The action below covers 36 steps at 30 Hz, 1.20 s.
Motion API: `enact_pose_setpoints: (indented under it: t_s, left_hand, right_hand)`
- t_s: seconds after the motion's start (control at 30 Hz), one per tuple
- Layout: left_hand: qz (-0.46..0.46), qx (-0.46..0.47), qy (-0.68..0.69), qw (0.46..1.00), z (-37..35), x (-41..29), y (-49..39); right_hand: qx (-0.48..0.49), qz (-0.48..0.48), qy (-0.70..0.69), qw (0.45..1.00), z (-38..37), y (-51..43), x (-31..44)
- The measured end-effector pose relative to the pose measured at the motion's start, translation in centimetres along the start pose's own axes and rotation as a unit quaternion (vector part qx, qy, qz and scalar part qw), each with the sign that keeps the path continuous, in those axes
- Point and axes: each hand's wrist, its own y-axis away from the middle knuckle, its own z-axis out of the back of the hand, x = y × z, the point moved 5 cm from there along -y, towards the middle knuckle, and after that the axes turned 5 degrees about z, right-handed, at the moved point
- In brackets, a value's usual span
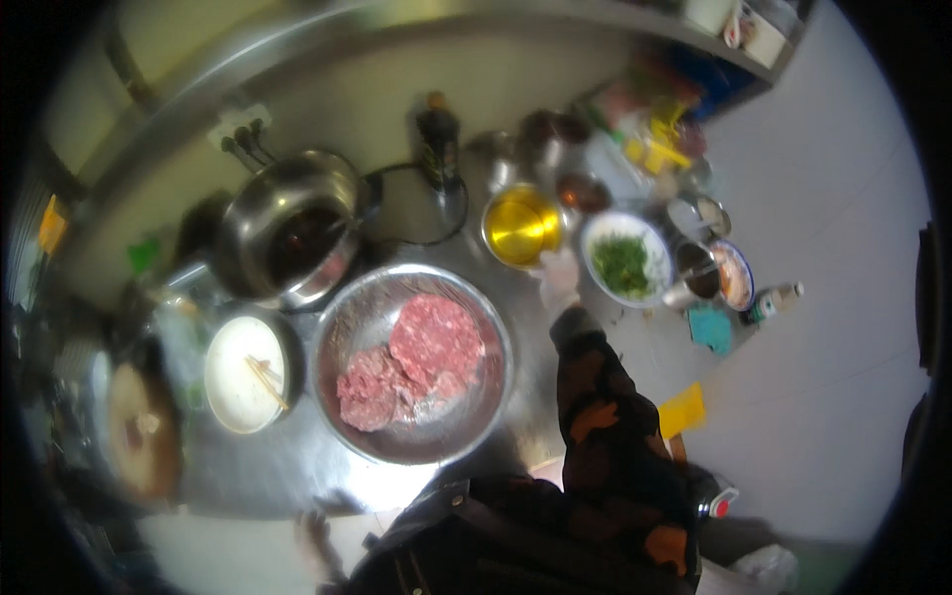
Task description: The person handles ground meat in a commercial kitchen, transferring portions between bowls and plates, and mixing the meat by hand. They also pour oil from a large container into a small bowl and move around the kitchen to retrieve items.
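Observation:
My right hand (559,279), in a pale thin glove, is at the near rim of a metal bowl of yellow liquid (520,227), its fingers on the edge. Low in the view, my left hand (316,539) hangs by the table's front edge; it is blurred and looks empty, with fingers apart. Between the two is a wide steel basin (487,416) with two lumps of raw minced meat (436,336) in it. Right of my right hand sits a white bowl (658,286) of chopped green herbs (621,264).
A deep steel pot (249,238) with dark contents stands behind a white bowl (230,357) with chopsticks (266,381). A round wooden board (141,431) lies far left. Several sauce containers, a teal cloth (710,329) and a glass bottle (772,303) crowd the right. A dark bottle (439,141) stands near the wall.

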Motion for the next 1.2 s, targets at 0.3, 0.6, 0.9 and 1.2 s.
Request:
enact_pose_setpoints:
  t_s: [0.3,0.6,0.9,1.2]
  left_hand:
    - [-0.070,0.312,-0.173,0.932,-8.3,0.6,0.6]
    - [0.047,0.539,-0.216,0.813,-18.1,1.9,11.4]
    - [0.117,0.718,-0.190,0.659,-25.0,8.9,23.9]
    - [0.159,0.663,-0.267,0.681,-26.7,21.4,30.8]
  right_hand:
    - [-0.111,-0.015,0.088,0.990,6.6,18.8,11.1]
    - [-0.210,-0.116,0.076,0.968,16.5,41.4,16.2]
    - [-0.182,-0.200,0.098,0.958,19.1,50.0,17.9]
    - [-0.107,-0.055,0.293,0.948,30.0,53.8,22.5]
